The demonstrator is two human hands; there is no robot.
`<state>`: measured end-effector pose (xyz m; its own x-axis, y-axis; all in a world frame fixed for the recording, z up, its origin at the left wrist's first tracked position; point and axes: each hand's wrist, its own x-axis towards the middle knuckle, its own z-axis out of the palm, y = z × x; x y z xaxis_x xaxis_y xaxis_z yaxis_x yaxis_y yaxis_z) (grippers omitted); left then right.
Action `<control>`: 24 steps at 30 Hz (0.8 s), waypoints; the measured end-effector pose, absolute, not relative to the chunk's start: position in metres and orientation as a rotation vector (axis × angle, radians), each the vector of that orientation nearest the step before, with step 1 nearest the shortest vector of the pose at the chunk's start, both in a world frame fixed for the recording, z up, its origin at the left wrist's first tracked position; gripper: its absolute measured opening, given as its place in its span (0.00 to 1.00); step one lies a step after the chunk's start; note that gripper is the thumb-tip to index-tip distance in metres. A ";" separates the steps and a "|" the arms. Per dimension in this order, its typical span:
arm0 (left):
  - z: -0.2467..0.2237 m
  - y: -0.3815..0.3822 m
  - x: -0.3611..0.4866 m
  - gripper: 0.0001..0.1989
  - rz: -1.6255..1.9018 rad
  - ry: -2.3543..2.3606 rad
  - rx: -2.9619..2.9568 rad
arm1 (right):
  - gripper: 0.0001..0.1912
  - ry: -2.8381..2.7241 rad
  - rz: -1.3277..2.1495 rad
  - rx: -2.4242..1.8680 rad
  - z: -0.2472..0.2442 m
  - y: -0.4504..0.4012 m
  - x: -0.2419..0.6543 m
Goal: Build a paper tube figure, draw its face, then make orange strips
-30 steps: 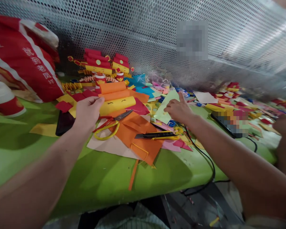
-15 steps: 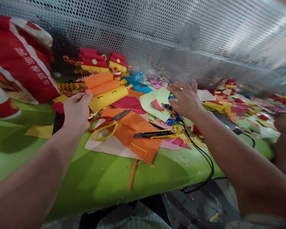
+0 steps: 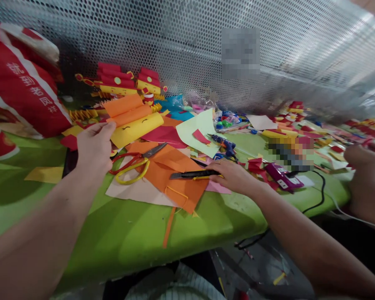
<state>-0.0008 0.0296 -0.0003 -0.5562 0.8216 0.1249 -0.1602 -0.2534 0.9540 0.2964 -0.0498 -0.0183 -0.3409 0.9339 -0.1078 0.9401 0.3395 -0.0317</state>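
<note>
My left hand pinches the edge of a rolled paper figure with a yellow face, drawn eyes and an orange folded top. My right hand has its fingers closed round the near end of a black and yellow utility knife, which lies over orange paper. Left of the knife are open scissors with one red and one yellow handle. Beyond my right hand, a blue glue gun rests beside a pale green sheet.
Red and yellow paper figures stand by the perforated metal screen. At left are a red bag and a paper cup. A purple socket block lies right, near another person's hand. Green covering shows along the table's front.
My right hand has come down and nearer from the glue gun to the utility knife. The glue gun and purple block now show. My left hand keeps its hold on the paper figure.
</note>
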 end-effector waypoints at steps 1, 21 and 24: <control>0.000 0.030 -0.001 0.08 1.881 1.315 0.848 | 0.17 2.505 -0.144 1.760 -0.020 -0.051 0.295; 0.005 0.028 -0.004 0.07 1.970 1.262 0.813 | 0.17 2.579 -0.130 1.770 -0.019 -0.019 0.286; 0.007 0.032 -0.010 0.09 2.035 1.261 0.749 | 0.17 2.452 -0.042 1.733 -0.021 -0.002 0.272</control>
<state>-0.0095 0.0320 0.0071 -0.6450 0.7512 0.1403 -0.2088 -0.3499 0.9132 0.2724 -0.0023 -0.0214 -0.3273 0.9361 -0.1289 0.9399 0.3366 0.0571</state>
